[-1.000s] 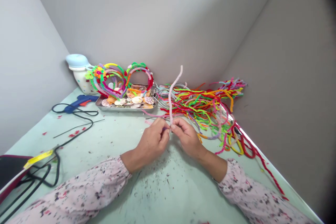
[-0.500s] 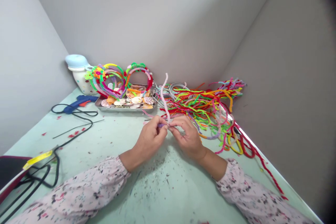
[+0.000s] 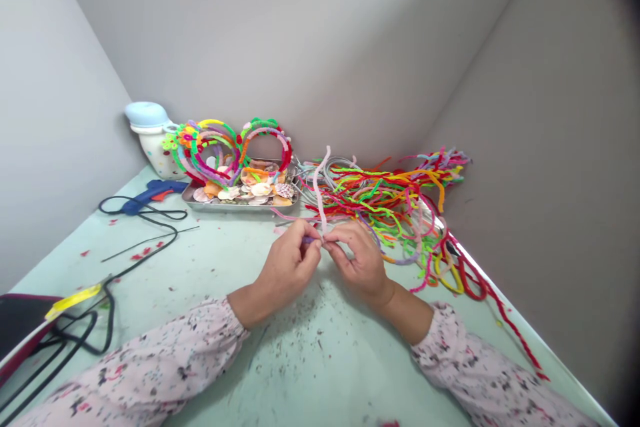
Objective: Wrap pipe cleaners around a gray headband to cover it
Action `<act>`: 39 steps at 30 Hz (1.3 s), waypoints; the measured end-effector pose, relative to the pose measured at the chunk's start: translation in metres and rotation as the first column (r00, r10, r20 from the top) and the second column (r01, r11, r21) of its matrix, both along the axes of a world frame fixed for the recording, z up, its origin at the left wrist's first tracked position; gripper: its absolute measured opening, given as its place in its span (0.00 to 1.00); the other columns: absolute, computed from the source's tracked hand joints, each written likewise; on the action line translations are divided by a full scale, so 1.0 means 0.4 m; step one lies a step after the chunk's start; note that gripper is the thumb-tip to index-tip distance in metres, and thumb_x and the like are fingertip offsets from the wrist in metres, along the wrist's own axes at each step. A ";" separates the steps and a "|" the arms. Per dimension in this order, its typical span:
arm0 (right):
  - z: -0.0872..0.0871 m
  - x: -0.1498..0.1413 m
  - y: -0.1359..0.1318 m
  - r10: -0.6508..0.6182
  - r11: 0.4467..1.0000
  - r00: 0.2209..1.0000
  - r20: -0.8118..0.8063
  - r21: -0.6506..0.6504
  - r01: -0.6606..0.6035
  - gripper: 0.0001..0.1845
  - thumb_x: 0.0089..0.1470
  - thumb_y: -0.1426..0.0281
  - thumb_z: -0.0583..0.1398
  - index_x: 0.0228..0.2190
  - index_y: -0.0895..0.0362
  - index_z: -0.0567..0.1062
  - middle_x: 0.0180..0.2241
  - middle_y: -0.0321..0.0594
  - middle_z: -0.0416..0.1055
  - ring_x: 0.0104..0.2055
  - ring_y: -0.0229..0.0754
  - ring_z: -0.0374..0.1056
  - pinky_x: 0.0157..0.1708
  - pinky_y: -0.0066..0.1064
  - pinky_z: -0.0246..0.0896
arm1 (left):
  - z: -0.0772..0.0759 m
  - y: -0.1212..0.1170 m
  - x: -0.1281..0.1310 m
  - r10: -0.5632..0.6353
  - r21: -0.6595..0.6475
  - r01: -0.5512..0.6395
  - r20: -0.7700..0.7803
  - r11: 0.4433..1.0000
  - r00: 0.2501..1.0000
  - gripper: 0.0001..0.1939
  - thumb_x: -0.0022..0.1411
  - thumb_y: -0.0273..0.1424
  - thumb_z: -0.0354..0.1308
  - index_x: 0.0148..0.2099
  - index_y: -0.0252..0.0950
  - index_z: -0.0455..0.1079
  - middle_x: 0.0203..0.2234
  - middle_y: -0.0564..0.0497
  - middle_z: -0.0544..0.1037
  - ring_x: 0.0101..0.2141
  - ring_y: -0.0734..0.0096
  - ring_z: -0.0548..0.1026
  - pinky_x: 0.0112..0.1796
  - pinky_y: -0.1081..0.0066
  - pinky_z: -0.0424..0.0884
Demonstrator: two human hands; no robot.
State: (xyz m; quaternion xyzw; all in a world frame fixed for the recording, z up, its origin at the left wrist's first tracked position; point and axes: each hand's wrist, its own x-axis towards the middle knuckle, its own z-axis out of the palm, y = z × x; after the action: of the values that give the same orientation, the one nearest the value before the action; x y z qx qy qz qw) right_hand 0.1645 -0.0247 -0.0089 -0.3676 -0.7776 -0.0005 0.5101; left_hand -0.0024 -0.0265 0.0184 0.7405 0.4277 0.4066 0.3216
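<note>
A pale pink pipe cleaner (image 3: 321, 197) rises in a slight curve from between the fingertips of both hands, over the middle of the table. My left hand (image 3: 290, 263) is closed in a pinch around a short purple pipe cleaner (image 3: 309, 240), of which only a bit shows between the fingers. My right hand (image 3: 361, 260) pinches at the lower end of the pink one, its fingertips touching or nearly touching those of my left. Exactly how the two pieces meet is hidden by the fingers.
A metal tray (image 3: 240, 207) of seashells stands at the back, with colourful wrapped headbands (image 3: 210, 153) on it. To its right lies a tangled heap of pipe cleaners (image 3: 390, 193). A blue glue gun (image 3: 150, 195), its black cord and a blue-lidded bottle (image 3: 155, 140) are at left.
The free upper end of the pink pipe cleaner has swung slightly right and down. Both hands keep almost the same place and grip.
</note>
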 end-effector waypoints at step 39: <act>0.014 0.004 -0.014 0.037 0.977 0.999 -0.020 0.212 -0.032 0.17 0.51 0.78 0.62 0.42 0.51 0.71 0.35 0.39 0.72 0.38 0.43 0.69 0.40 0.41 0.65 | -0.003 -0.003 -0.013 -0.106 0.435 0.125 -0.068 0.892 0.992 0.06 0.61 0.22 0.50 0.40 0.35 0.60 0.29 0.53 0.64 0.26 0.77 0.64 0.27 0.74 0.60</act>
State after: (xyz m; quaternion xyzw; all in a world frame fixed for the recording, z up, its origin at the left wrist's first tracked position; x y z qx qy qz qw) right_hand 0.1661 -0.0305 -0.0034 -0.2977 -0.7734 -0.0699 0.5552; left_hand -0.0075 -0.0275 0.0173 0.8263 0.2871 0.4568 0.1613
